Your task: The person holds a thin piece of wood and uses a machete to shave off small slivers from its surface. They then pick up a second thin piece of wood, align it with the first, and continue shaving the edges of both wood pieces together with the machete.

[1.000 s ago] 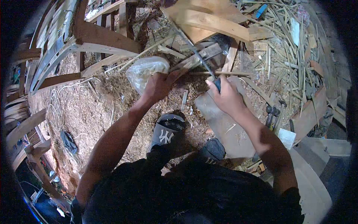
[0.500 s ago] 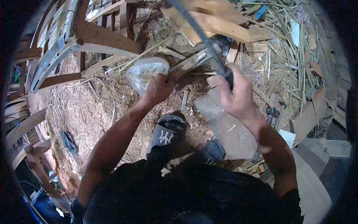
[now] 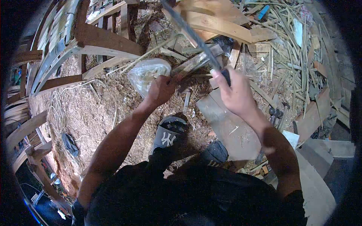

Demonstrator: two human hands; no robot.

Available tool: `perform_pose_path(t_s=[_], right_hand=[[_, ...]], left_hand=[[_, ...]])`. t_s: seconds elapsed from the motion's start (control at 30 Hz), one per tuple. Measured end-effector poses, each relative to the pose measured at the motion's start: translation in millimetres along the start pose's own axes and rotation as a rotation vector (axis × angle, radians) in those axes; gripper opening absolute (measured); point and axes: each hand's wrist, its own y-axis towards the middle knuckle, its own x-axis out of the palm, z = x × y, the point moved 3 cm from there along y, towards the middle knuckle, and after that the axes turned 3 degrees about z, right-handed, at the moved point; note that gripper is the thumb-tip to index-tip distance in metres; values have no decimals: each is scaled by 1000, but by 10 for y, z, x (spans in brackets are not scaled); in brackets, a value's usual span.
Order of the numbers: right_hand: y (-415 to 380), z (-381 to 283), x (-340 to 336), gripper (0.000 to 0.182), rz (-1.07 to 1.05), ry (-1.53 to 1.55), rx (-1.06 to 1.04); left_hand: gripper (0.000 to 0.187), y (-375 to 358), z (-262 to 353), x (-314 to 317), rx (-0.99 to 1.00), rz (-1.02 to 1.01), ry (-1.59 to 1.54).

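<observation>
My left hand (image 3: 162, 89) is closed around the near end of a short wooden piece (image 3: 198, 60), which slants away to the upper right. A clear plastic bag (image 3: 145, 73) with pale contents lies right beside that hand. Wrapped round a black handle, my right hand (image 3: 237, 92) holds a machete (image 3: 190, 34). Its long dark blade points up and left, and in this view it crosses over the far end of the wooden piece.
Flat boards (image 3: 230, 124) lie beneath my right arm, with a hammer (image 3: 277, 113) beside them. Wooden frames (image 3: 109, 39) stand at the left. Thin offcut strips (image 3: 286, 49) heap up at the right. My sandalled foot (image 3: 168, 135) rests on shavings below my hands.
The machete has swung slightly, its blade shifting left and its handle tilting in my right hand. My left hand and the wooden piece have stayed nearly in place.
</observation>
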Motion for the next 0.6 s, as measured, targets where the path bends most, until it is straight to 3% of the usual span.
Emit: perform_pose_path(t_s=[0.1, 0.17, 0.23, 0.3, 0.37, 0.43, 0.5, 0.53, 0.57, 0.6], right_hand=[[-61, -276, -125, 32, 132, 76, -175], [-138, -194, -81, 34, 254, 69, -365], [-159, 144, 150, 41, 232, -20, -299], [-103, 460, 383, 44, -9, -276, 117], [-91, 532, 388, 48, 28, -191, 55], [20, 486, 270, 46, -83, -131, 118], [8, 271, 118, 44, -58, -106, 62], [-12, 134, 37, 43, -37, -79, 6], [-38, -32, -35, 43, -46, -81, 7], [-71, -249, -119, 33, 35, 22, -83]], left_hand=[[61, 23, -1, 45, 138, 17, 18], [62, 39, -47, 80, 78, 6, -48], [63, 42, -47, 49, 25, 1, -111], [63, 28, -12, 13, -22, -49, -41], [65, 86, -138, 87, 18, -8, -21], [67, 104, -127, 83, 59, 31, -5], [44, 67, -83, 49, 9, -29, 24], [44, 68, -162, 90, 4, -29, 20], [28, 58, -180, 109, 237, 55, 216], [30, 25, -180, 150, 473, 136, 412]])
